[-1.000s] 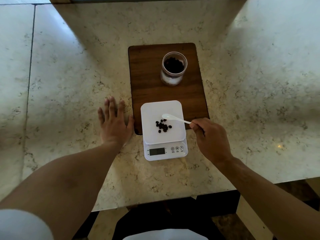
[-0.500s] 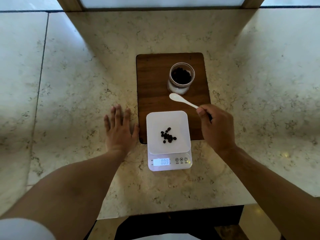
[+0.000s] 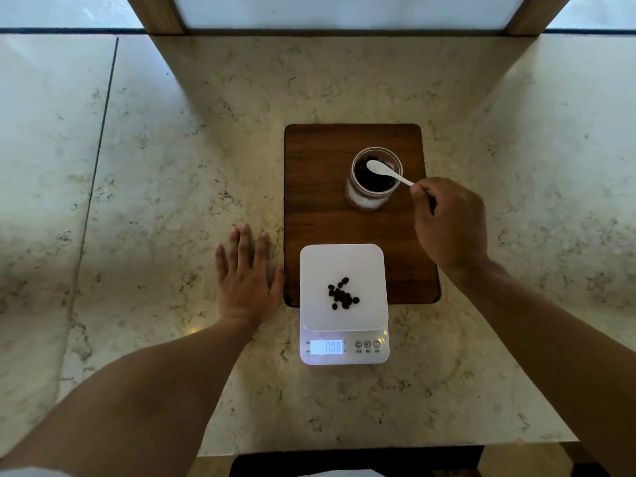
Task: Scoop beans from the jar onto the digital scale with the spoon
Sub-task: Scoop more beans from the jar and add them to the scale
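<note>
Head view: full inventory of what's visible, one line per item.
countertop: 1, beige marble, fills the view
board: 1, dark brown wood, centre of the countertop
jar: 1, clear, open, dark beans inside, on the board's far right part
scale: 1, white, lit display, near edge of the board, partly overhanging onto the countertop
beans: small pile, dark brown, on the scale's platform
spoon: 1, white, bowl over the jar's mouth
frame posts: 2, wood, far edge, left and right
left hand: flat on the countertop, fingers spread, left of the scale
right hand: grip closed on the spoon's handle, right of the jar
</note>
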A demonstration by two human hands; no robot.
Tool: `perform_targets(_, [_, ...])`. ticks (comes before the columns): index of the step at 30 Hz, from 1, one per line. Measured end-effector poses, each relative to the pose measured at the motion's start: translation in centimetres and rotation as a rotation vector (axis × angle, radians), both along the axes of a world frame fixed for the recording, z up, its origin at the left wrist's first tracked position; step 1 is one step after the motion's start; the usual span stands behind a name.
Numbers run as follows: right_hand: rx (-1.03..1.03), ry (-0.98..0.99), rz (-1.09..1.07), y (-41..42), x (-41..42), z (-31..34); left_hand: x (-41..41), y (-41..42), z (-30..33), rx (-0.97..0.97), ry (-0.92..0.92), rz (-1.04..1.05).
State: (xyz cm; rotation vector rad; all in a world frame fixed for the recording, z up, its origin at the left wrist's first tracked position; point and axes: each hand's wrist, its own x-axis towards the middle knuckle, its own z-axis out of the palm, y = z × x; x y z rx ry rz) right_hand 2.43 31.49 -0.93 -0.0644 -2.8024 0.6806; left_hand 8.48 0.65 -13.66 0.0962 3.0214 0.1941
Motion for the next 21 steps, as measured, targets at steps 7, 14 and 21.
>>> perform_targets(7, [0.121, -0.052, 0.063, -0.2, -1.6, 0.7, -0.1, -0.1, -0.5, 0.013, 0.029, 0.003])
perform_targets(14, [0.225, -0.069, 0.091, -0.1, -2.3, 1.1, -0.2, -0.2, -0.9, 0.004, 0.035, 0.003])
perform_targets(21, [0.272, -0.141, 0.046, -0.3, -3.4, 0.9, -0.1, -0.2, -0.8, 0.01, 0.042, 0.003])
